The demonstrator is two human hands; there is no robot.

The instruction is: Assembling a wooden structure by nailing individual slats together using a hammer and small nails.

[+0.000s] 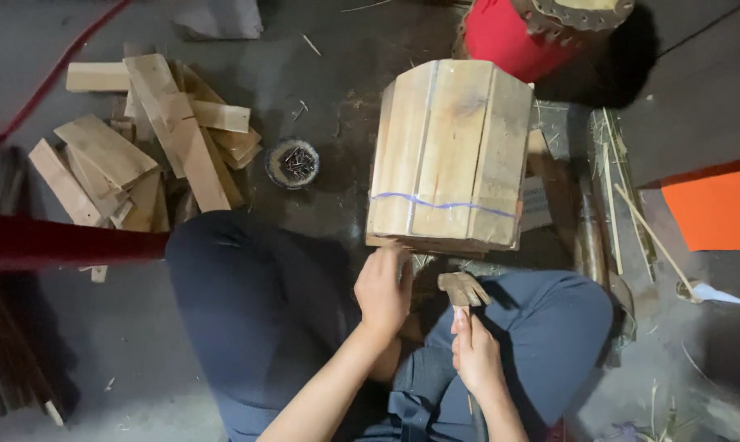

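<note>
On the floor, the left hand (382,288) rests open against a wooden barrel (449,155); the right hand (475,356) grips a hammer (462,289)

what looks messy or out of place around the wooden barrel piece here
The wood offcuts on the left lie in a loose, crisscrossed heap, not stacked. A few stray nails lie on the floor outside the small dish of nails. The blue line drawn across the slatted wooden piece wavers slightly.

Both hands low, close together.
Left hand (383,288) reaches forward, fingers curled down — right hand (475,354) fisted, thumb up, forearms bare.
</note>
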